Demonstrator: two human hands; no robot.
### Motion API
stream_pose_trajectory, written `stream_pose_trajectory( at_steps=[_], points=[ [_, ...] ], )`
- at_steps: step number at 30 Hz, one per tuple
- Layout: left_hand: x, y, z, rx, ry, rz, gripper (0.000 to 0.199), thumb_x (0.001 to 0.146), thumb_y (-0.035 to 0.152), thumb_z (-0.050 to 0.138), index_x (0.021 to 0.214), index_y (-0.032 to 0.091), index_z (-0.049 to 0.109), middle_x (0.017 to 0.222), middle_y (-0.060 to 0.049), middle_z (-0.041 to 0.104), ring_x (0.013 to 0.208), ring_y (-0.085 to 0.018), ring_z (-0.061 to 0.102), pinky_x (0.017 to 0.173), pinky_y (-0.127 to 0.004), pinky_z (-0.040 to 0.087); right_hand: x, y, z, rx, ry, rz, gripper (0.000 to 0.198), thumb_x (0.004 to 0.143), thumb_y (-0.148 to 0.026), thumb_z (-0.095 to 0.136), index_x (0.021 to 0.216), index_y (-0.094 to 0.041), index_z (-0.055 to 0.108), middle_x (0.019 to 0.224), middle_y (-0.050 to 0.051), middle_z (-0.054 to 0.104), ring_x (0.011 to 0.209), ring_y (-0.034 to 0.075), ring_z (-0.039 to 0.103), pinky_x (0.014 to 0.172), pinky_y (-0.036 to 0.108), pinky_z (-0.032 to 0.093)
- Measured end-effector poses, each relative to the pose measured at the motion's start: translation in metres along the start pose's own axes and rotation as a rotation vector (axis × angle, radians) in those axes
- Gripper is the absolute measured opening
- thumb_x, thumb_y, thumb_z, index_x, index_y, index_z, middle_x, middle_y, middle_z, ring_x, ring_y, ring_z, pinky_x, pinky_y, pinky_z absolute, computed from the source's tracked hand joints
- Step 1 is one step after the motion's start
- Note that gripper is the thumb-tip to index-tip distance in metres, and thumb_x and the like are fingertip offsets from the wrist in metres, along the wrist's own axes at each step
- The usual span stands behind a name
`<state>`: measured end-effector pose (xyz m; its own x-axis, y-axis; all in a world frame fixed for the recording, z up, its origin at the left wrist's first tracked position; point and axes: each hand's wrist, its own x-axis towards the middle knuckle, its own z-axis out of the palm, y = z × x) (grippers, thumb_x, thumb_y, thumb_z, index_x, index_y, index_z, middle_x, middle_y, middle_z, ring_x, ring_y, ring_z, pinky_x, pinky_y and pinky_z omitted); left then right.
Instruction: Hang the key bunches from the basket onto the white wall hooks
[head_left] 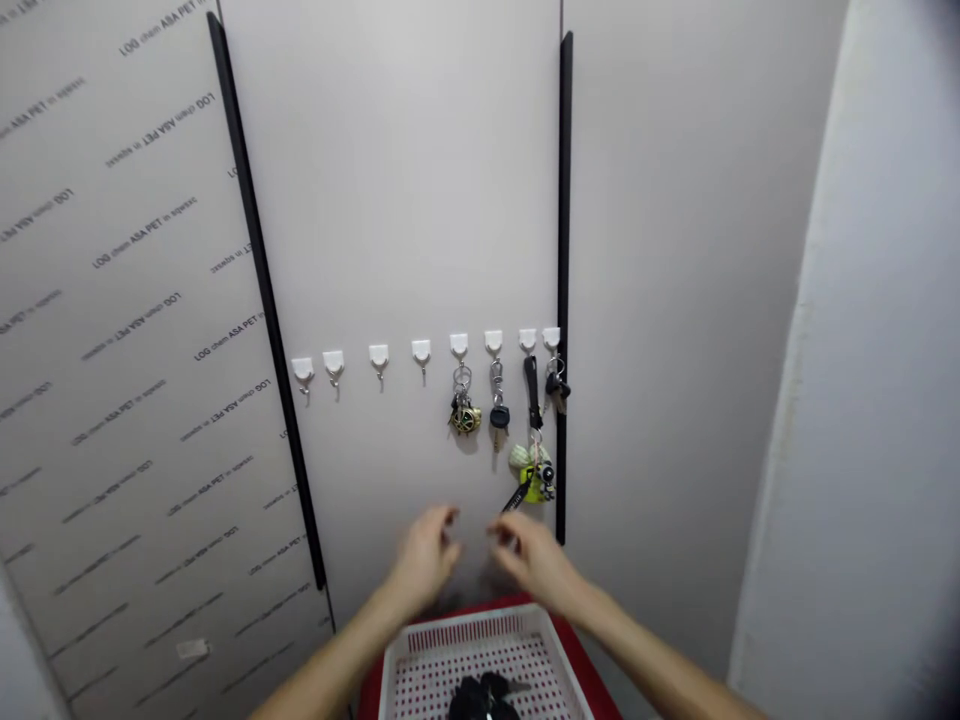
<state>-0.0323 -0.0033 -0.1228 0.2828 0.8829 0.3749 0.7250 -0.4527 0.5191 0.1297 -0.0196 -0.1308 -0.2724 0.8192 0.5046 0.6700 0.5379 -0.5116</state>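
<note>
My left hand (429, 552) is raised above the far edge of the basket, its fingers curved and the thumb apart, with nothing in it. Opposite it, my right hand (538, 562) has bent, spread fingers and looks bare, though slightly blurred. It is just below a key ring with a black strap (532, 390), a yellow-green charm (532, 486) and a small astronaut figure (547, 474). Whether the fingers touch the lower black strap end (515, 500) I cannot tell. A white plastic basket (480, 632) below holds a dark bunch of keys (484, 697).
Several white adhesive hooks (379, 355) line the cabinet door. Others hold a brass-coloured keychain (466, 418), a black-headed key (499, 417) and dark keys (556, 384). Long black handles (565, 200) run down the doors. The basket rests on a red surface (585, 665).
</note>
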Motion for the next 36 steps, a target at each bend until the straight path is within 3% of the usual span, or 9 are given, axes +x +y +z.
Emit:
stream_pose_trajectory(
  at_steps=[3, 6, 10, 14, 21, 25, 28, 31, 36],
  points=[
    [0.051, 0.028, -0.034, -0.139, 0.34, -0.041, 0.041, 0.063, 0.027, 0.046, 0.101, 0.016, 0.039, 0.091, -0.006, 0.051, 0.073, -0.013, 0.049, 0.068, -0.026, 0.037, 0.053, -0.023, -0.042, -0.019, 0.377, -0.084, 0.016, 0.066, -0.02, 0.038, 0.079, -0.016, 0.048, 0.077, 0.004, 0.05, 0.07, 0.013, 0.046, 0.064, 0.024, 0.036],
    [0.085, 0.051, -0.048, -0.229, 0.418, -0.174, 0.049, 0.058, 0.038, 0.051, 0.1, 0.017, 0.039, 0.083, -0.006, 0.054, 0.069, -0.015, 0.05, 0.061, -0.026, 0.038, 0.093, -0.03, -0.061, -0.115, 0.583, -0.074, 0.015, 0.064, -0.023, 0.041, 0.075, -0.016, 0.046, 0.079, 0.006, 0.049, 0.073, 0.015, 0.045, 0.065, 0.027, 0.036],
    [0.104, 0.059, -0.045, -0.338, 0.401, -0.196, 0.025, 0.055, 0.032, 0.054, 0.075, 0.016, 0.052, 0.067, -0.004, 0.056, 0.064, -0.016, 0.05, 0.059, -0.026, 0.037, 0.116, -0.02, -0.057, -0.215, 0.608, 0.001, 0.007, 0.062, -0.022, 0.039, 0.065, -0.017, 0.043, 0.064, 0.003, 0.047, 0.061, 0.014, 0.043, 0.058, 0.027, 0.035],
    [0.109, 0.062, -0.046, -0.539, 0.396, -0.123, 0.009, 0.057, 0.022, 0.051, 0.061, 0.014, 0.052, 0.057, 0.0, 0.053, 0.055, -0.011, 0.048, 0.053, -0.022, 0.037, 0.12, -0.022, -0.058, -0.145, 0.649, -0.016, 0.005, 0.061, -0.018, 0.036, 0.06, -0.018, 0.041, 0.057, 0.0, 0.046, 0.053, 0.012, 0.042, 0.054, 0.024, 0.033],
    [0.122, 0.105, -0.101, -0.821, 0.427, 0.085, 0.004, 0.06, 0.013, 0.044, 0.061, 0.013, 0.048, 0.056, 0.004, 0.05, 0.046, -0.004, 0.044, 0.042, -0.014, 0.034, 0.141, -0.071, -0.105, 0.017, 0.84, -0.198, 0.012, 0.061, -0.014, 0.034, 0.066, -0.015, 0.046, 0.063, 0.001, 0.05, 0.06, 0.011, 0.045, 0.06, 0.023, 0.034],
    [0.113, 0.12, -0.117, -0.936, 0.342, 0.144, 0.014, 0.06, 0.006, 0.038, 0.063, 0.013, 0.048, 0.05, 0.005, 0.049, 0.041, -0.004, 0.044, 0.042, -0.015, 0.035, 0.139, -0.086, -0.11, 0.147, 0.686, -0.218, 0.013, 0.06, -0.014, 0.035, 0.064, -0.015, 0.047, 0.058, -0.001, 0.05, 0.053, 0.009, 0.044, 0.056, 0.022, 0.034],
    [0.083, 0.113, -0.089, -0.847, 0.426, 0.126, 0.016, 0.06, 0.008, 0.038, 0.061, 0.013, 0.052, 0.051, 0.003, 0.05, 0.045, -0.005, 0.046, 0.048, -0.016, 0.037, 0.109, -0.086, -0.075, 0.331, 0.644, -0.119, 0.012, 0.06, -0.014, 0.034, 0.062, -0.016, 0.045, 0.058, -0.002, 0.048, 0.055, 0.009, 0.044, 0.055, 0.021, 0.035],
    [0.041, 0.09, -0.034, -0.823, 0.605, -0.015, 0.016, 0.063, 0.016, 0.038, 0.067, 0.015, 0.054, 0.06, 0.001, 0.055, 0.058, -0.008, 0.049, 0.056, -0.017, 0.038, 0.065, -0.075, -0.018, 0.59, 0.74, 0.13, 0.011, 0.061, -0.016, 0.031, 0.065, -0.016, 0.042, 0.059, -0.002, 0.046, 0.055, 0.009, 0.044, 0.054, 0.021, 0.036],
    [-0.007, 0.041, 0.049, -1.013, 0.528, -0.318, 0.018, 0.065, 0.026, 0.038, 0.071, 0.015, 0.05, 0.057, 0.001, 0.053, 0.051, -0.009, 0.048, 0.05, -0.019, 0.038, 0.008, -0.043, 0.054, 0.749, 0.62, 0.437, 0.01, 0.06, -0.018, 0.032, 0.065, -0.016, 0.041, 0.059, -0.002, 0.046, 0.054, 0.01, 0.044, 0.053, 0.021, 0.037]
  ],
)
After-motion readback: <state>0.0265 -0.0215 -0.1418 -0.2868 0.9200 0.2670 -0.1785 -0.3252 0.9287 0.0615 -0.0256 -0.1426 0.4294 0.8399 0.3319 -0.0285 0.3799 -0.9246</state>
